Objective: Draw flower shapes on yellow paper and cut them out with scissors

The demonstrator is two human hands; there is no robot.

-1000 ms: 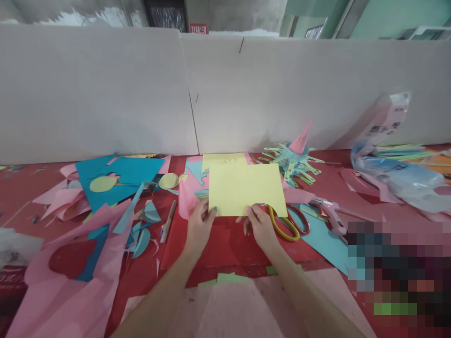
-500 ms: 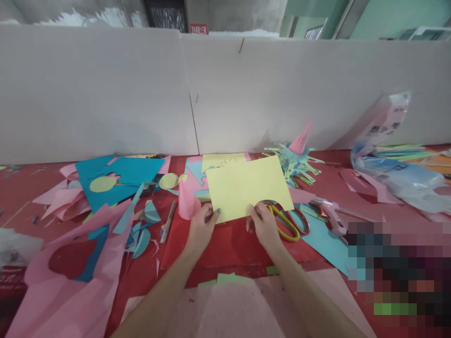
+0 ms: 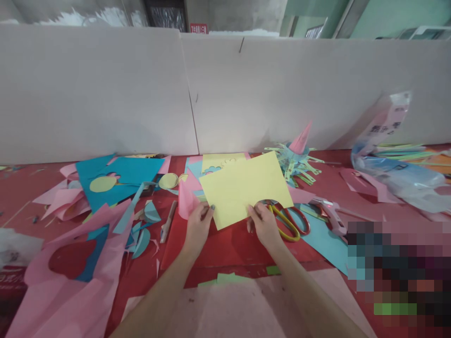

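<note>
One rectangular yellow paper sheet (image 3: 246, 190) tilted further, angle looks unsettled: right hand (image 3: 262, 221) pinches lower edge, can't tell if left hand (image 3: 198, 224) does.

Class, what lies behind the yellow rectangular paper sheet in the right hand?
Beyond the held sheet show another yellow paper sheet and a blue scalloped shape; by its near right corner, red and yellow looped scissor handles. The blades and anything else covered cannot be seen.

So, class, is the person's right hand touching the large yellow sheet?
Touching: the head view shows the right hand with its thumb lying over the near edge of the yellow sheet.
</note>
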